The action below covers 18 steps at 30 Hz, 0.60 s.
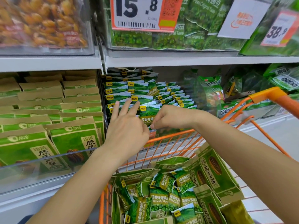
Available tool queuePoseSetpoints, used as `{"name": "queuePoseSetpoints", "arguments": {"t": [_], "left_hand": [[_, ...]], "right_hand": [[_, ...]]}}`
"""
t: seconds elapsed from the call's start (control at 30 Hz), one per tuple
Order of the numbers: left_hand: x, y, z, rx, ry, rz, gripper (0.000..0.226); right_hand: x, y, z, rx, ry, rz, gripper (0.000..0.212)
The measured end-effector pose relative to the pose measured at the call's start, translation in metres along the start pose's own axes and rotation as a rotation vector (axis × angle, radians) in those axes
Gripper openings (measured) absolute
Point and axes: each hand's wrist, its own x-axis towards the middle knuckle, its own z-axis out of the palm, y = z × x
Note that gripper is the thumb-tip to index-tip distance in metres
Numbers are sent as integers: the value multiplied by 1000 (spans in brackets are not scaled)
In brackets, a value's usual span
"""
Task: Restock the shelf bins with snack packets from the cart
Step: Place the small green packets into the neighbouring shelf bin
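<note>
Small green garlic-pea packets (pixel 142 94) stand in rows in the middle shelf bin. My left hand (pixel 127 128) reaches into that bin, fingers straight and spread against the front packets. My right hand (pixel 168 116) is beside it, fingers curled, pinching the lower edge of the front pea packet (pixel 148 113). Below, the orange wire cart (pixel 161 139) holds several loose pea packets (pixel 163 199) and larger sunflower-seed bags (pixel 215 172).
Kraft-and-green seed bags (pixel 53 110) fill the clear bin on the left. An upper shelf carries bins of green pea packets (pixel 178 38) and orange snacks (pixel 43 21), with price tags (pixel 137 13). The cart handle (pixel 275 94) juts at the right, near the shelf.
</note>
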Motion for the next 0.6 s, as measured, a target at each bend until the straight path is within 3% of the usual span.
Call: {"name": "queuePoseSetpoints", "arguments": {"t": [0.07, 0.13, 0.23, 0.3, 0.4, 0.47, 0.6], "left_hand": [[-2, -1, 1, 3, -9, 19, 46], [-6, 0, 1, -30, 31, 27, 44], [-13, 3, 2, -142, 190, 38, 31], [-15, 3, 2, -193, 259, 56, 36], [-15, 1, 2, -246, 284, 51, 46], [-14, 0, 2, -274, 289, 40, 49], [-11, 0, 2, -288, 301, 35, 49]], "right_hand": [[-4, -2, -1, -56, -24, 7, 21], [-10, -1, -5, -66, 8, -12, 33], [-17, 7, -14, 45, 329, -60, 29], [-14, 14, -13, 23, 458, -26, 24], [-2, 18, 1, 48, 416, 52, 29], [2, 14, 5, 105, 497, 44, 18], [4, -2, 13, 55, 560, -23, 19]]}}
